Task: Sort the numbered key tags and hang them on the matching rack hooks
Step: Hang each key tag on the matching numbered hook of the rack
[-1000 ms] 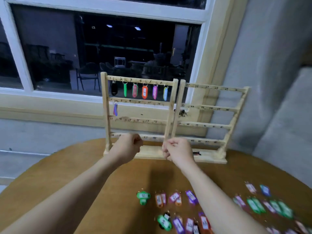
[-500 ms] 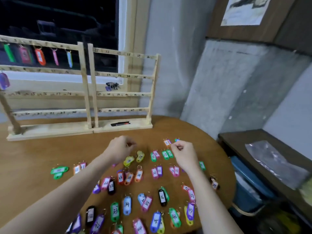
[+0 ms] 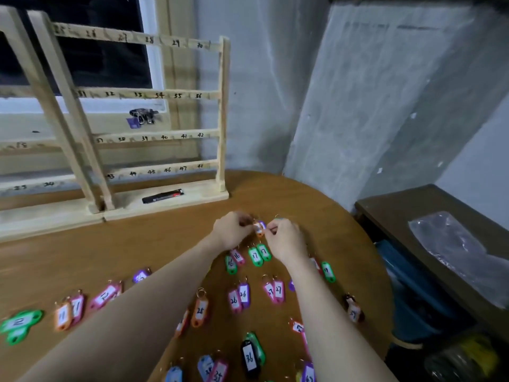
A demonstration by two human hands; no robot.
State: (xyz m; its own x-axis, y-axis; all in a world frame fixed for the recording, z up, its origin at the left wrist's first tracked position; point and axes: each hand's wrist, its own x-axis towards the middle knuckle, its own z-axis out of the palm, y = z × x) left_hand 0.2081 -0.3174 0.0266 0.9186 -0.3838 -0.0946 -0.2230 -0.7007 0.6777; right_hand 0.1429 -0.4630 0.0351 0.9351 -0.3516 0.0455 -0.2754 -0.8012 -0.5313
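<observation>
Two wooden racks stand at the back of the round table; the right rack (image 3: 154, 95) has rails numbered 25 to 48, and the left rack (image 3: 24, 150) is mostly out of frame. Several coloured numbered key tags lie on the table, among them two green 17 tags (image 3: 259, 254) and a black 36 tag (image 3: 249, 358). My left hand (image 3: 232, 230) and my right hand (image 3: 286, 241) meet over the far tags. Between their fingertips they pinch an orange key tag (image 3: 259, 229) with a purple one just behind it.
A black and red lighter (image 3: 163, 196) lies on the right rack's base. A bunch of keys (image 3: 143, 116) sits on the window sill behind the rack. The table edge (image 3: 385, 271) curves down on the right, beside a dark bench with a plastic sheet (image 3: 451, 244).
The view swung from the racks right and down to the tags. Both hands dropped from the rack's lower rail to the table and now pinch the orange tag at the far end.
</observation>
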